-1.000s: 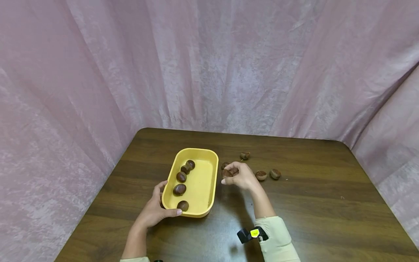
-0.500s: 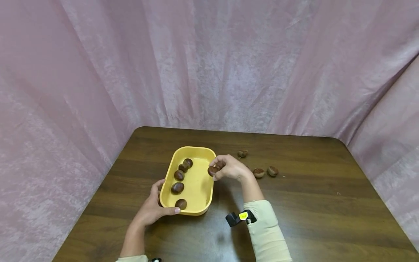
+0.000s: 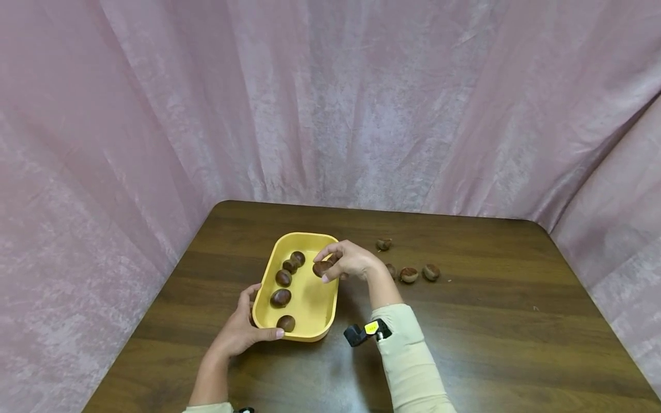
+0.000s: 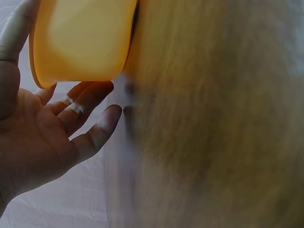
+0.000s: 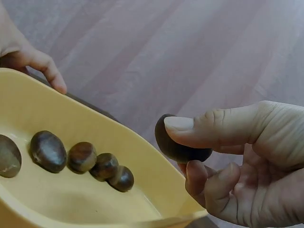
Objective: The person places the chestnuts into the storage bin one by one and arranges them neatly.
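My left hand [image 3: 238, 330] grips a corner of a yellow tray [image 3: 257, 307], thumb over the near rim and fingers along the left side. In the left wrist view, some fingers of that hand [image 4: 42, 128] lie under the tray's edge. Several glossy brown chestnuts lie along the tray's left side, among them a large chestnut [image 3: 280, 297]. Over the tray's right part my right hand [image 3: 356, 261] pinches a chestnut [image 3: 322, 268] between thumb and fingers. A second chestnut [image 3: 333, 258] shows partly beneath those fingers; the right wrist view shows only one dark chestnut [image 5: 180, 147] clearly.
Several more chestnuts lie on the wooden table [image 3: 490, 310] right of the tray, such as a chestnut [image 3: 409, 275] and one farther back, a chestnut [image 3: 384, 244]. A pink curtain [image 3: 330, 103] hangs behind the table. Small crumbs dot the table's right side.
My right hand has lifted chestnuts off the table and moved left, from beside the tray to above its inside. My left hand keeps its grip on the tray.
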Tool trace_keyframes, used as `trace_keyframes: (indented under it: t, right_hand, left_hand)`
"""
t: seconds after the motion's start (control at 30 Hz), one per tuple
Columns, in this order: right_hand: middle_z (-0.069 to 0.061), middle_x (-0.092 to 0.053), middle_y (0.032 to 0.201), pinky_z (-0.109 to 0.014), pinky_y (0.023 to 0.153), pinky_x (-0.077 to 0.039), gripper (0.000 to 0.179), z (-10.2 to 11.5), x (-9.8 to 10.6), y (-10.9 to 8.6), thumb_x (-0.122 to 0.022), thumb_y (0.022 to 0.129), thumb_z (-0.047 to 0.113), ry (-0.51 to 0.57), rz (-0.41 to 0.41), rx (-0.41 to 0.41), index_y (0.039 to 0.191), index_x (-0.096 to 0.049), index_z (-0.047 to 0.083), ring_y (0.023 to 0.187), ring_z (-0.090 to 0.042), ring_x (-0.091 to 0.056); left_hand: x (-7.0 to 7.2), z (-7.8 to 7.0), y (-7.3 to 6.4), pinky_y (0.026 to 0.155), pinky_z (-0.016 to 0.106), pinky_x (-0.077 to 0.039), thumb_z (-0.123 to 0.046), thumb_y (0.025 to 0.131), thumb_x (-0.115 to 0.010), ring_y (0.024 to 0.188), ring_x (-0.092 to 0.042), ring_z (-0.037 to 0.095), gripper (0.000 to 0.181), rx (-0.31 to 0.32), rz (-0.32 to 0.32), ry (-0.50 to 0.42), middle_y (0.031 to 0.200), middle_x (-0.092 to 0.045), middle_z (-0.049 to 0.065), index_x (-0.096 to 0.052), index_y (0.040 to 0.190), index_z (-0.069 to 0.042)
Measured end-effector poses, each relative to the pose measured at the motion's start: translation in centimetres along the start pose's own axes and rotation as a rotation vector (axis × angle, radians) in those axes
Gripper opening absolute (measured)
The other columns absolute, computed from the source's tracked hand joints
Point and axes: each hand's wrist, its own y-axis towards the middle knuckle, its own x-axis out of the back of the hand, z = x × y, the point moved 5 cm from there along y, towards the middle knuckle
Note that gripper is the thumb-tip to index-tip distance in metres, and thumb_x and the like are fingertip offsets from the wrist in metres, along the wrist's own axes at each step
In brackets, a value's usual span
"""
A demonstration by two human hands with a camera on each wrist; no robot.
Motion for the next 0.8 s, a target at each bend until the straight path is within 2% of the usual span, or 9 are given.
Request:
trace_keyframes:
  t: [0.23,0.5,0.8]
  right_hand:
    - [-0.01,-0.059,0.093,-0.029,0.048,-0.036,0.045,0.9,-1.3,0.6,-0.081,0.066,-0.004,-0.081,0.057,0.006,0.106,-0.064,0.006,0.052,-0.014,-0.041]
    - [-0.009,-0.055,0.083,-0.026,0.047,-0.037,0.04,1.7,-2.8,1.4,-0.08,0.065,-0.006,-0.123,0.091,0.0,0.1,-0.063,0.006,0.055,-0.013,-0.045]
    - [-0.007,-0.06,0.081,-0.027,0.048,-0.038,0.04,1.8,-4.4,2.8,-0.078,0.066,-0.009,-0.144,0.182,0.0,0.099,-0.063,0.008,0.058,-0.013,-0.048]
  left_hand:
    - [-0.3,0.1,0.0,0.086,0.044,-0.038,-0.018,0.06,-0.089,0.091,-0.059,0.025,0.11,-0.014,0.006,-0.02,0.112,-0.055,0.017,-0.016,0.143,-0.021]
    - [-0.4,-0.1,0.3,0.086,0.042,-0.039,-0.018,0.059,-0.09,0.092,-0.059,0.025,0.109,-0.023,0.007,-0.026,0.112,-0.055,0.017,-0.018,0.142,-0.021]
    - [-0.3,0.2,0.4,0.085,0.045,-0.039,-0.017,0.061,-0.089,0.093,-0.059,0.027,0.111,-0.015,0.002,-0.007,0.115,-0.053,0.019,-0.015,0.144,-0.019]
